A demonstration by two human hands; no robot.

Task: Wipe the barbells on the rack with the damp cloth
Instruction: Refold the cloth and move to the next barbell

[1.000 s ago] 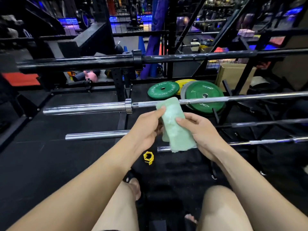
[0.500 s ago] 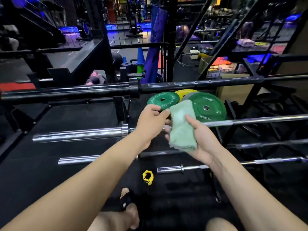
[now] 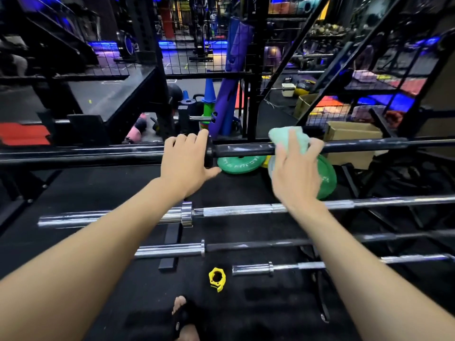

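Fingers (image 3: 293, 141) over cloth (image 3: 283, 135) on black barbell (image 3: 246, 150), green plates (image 3: 240, 163) behind.

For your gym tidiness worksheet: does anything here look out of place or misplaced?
Yes. A yellow collar clamp lies loose on the black floor mat, off any bar, near the end of the lowest barbell.
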